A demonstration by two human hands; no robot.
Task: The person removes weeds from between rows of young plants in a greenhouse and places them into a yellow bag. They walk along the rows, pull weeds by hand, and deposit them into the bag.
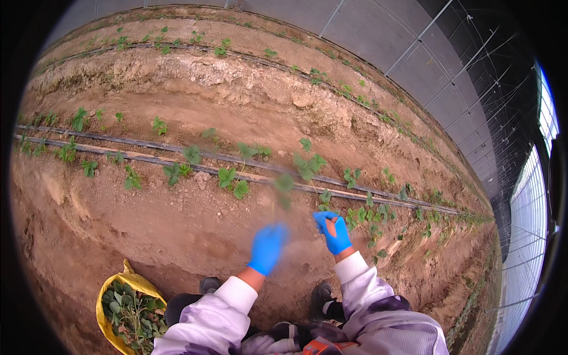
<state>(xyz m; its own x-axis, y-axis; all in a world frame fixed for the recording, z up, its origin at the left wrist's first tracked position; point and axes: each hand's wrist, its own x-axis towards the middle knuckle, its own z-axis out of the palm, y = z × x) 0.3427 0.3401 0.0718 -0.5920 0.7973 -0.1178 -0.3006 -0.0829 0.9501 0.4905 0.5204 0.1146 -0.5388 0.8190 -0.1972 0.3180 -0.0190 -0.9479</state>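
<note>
My left hand [268, 248], in a blue glove and blurred by motion, is over the bare soil of the bed. A blurred green leaf on a thin stalk [283, 183] rises just above it, seemingly held in its fingers. My right hand [333, 230], in a torn blue glove with skin showing, is to the right with its fingers curled together beside the low leafy plants [361, 217]. Whether anything is between those fingers cannot be told. Past both hands, strawberry-like plants [309, 165] grow along the black drip lines [264, 178].
A yellow sack [104, 320] filled with picked leaves and stalks [133, 310] stands at lower left beside my leg. My dark shoes [321, 295] are on the soil below the bed. More planted raised beds [195, 71] lie beyond, under metal greenhouse framing [419, 37].
</note>
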